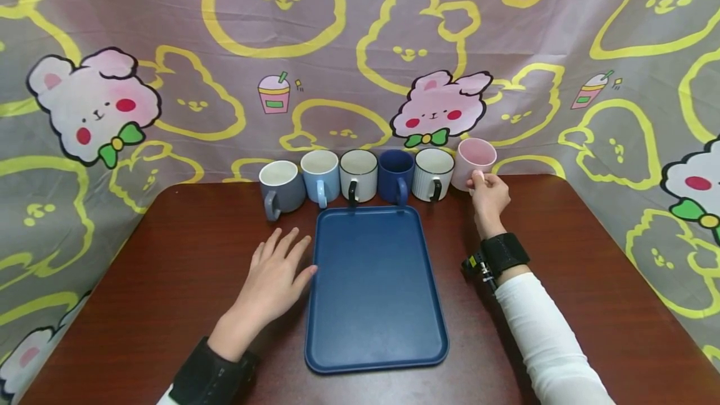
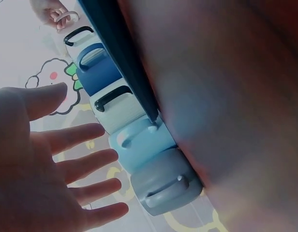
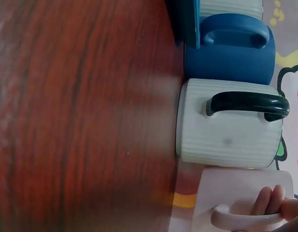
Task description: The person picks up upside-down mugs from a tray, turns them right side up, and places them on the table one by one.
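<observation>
A pink mug [image 1: 475, 154] is at the right end of a row of mugs. My right hand [image 1: 490, 195] holds it by the handle, and in the right wrist view the fingers [image 3: 271, 199] curl round that handle. Backdrop cloth shows beneath its base there, so it looks slightly raised. A ribbed white mug [image 1: 432, 175] with a black handle stands just left of it. My left hand [image 1: 274, 280], fingers spread and holding nothing, is beside the left edge of the blue tray [image 1: 374, 292]; whether the thumb touches the rim, I cannot tell.
Leftward along the row stand a dark blue mug [image 1: 394, 175], another white mug [image 1: 360, 175], a light blue mug [image 1: 319, 175] and a grey mug [image 1: 282, 186]. Their handles face me. Behind the brown table [image 1: 185, 255] hangs a patterned cloth [image 1: 349, 80].
</observation>
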A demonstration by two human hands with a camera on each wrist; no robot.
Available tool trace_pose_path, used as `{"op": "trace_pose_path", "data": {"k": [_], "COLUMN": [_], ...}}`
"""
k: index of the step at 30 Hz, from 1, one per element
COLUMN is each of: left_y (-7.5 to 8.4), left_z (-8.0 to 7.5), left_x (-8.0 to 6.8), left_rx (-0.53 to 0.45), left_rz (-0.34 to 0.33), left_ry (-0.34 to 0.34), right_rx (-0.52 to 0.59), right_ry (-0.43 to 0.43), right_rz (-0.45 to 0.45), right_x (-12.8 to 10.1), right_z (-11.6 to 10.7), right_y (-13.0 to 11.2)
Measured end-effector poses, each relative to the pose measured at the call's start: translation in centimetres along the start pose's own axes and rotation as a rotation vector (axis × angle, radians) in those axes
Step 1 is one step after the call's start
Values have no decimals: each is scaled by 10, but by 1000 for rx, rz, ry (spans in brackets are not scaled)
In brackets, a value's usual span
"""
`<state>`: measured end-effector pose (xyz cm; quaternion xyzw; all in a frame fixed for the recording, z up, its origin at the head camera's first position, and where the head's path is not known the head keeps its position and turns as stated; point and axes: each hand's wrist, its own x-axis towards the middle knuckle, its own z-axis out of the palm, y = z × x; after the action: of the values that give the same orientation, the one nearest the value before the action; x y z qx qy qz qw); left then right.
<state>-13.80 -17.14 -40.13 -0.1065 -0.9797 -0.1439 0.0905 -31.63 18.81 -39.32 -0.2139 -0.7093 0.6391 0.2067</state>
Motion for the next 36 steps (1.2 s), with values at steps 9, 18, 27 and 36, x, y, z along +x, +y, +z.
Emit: {"op": "trace_pose_path", "data": {"k": [9,18,27,36], "left_y": [-7,-10,-11,-11], "left_z": [-2,-4,-4,-5], "left_x": [-3,-7,-7,-7], "left_rx": [13,11,20,14], "left_rz": [-3,-18,-17,-26], "left_ry": [5,12,10,-1], "right_rx": [31,-17,-78,-126], "right_ry": [-9,-28,-28,-62], "right_rz": [0,-10,-18,-17], "right_x": [3,7,8,8], "right_z": [3,2,3,-1], "right_y": [1,6,6,10]}}
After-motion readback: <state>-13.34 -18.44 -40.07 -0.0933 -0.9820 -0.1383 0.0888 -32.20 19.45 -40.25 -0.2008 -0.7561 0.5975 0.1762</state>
